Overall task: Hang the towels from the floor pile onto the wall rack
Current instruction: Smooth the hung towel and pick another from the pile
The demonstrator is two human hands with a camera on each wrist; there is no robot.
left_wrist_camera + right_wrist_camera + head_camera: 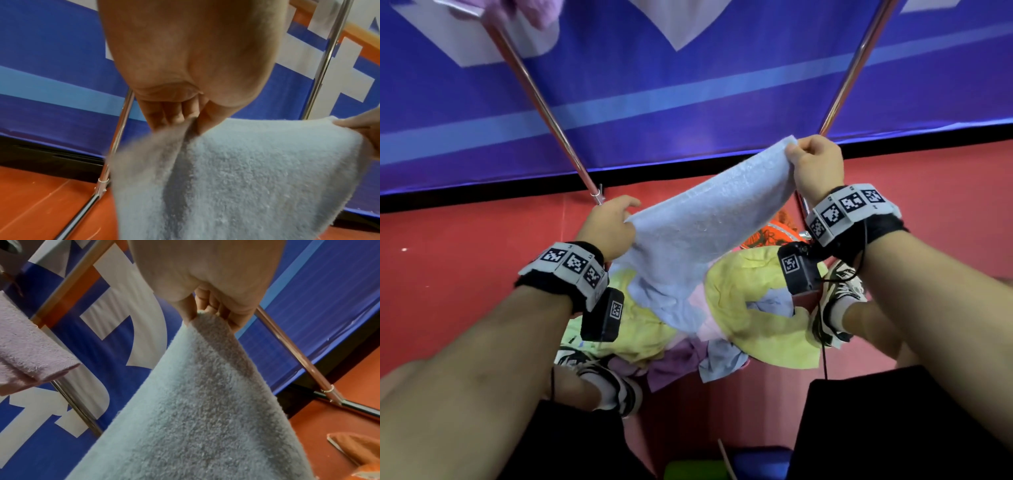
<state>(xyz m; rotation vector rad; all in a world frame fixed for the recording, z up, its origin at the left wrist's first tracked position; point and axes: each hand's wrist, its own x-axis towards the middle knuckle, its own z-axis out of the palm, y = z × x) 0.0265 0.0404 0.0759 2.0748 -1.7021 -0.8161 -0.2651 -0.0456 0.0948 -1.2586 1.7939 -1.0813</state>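
A light blue towel (698,236) hangs spread between my two hands above the floor pile (739,318) of yellow, pink, purple and blue towels. My left hand (616,222) pinches its left corner, seen as curled fingers (170,115) on the towel (246,178). My right hand (811,161) pinches the right corner, held higher; in the right wrist view the fingers (211,308) clamp the towel (195,402) tip. The rack's metal poles (541,109) rise ahead, and a purple towel (26,353) hangs on a rack bar.
A blue banner wall (688,85) stands behind the rack, above a red floor (465,257). My shoes (839,298) stand on either side of the pile. An orange cloth (774,233) lies by the right pole's foot (329,392).
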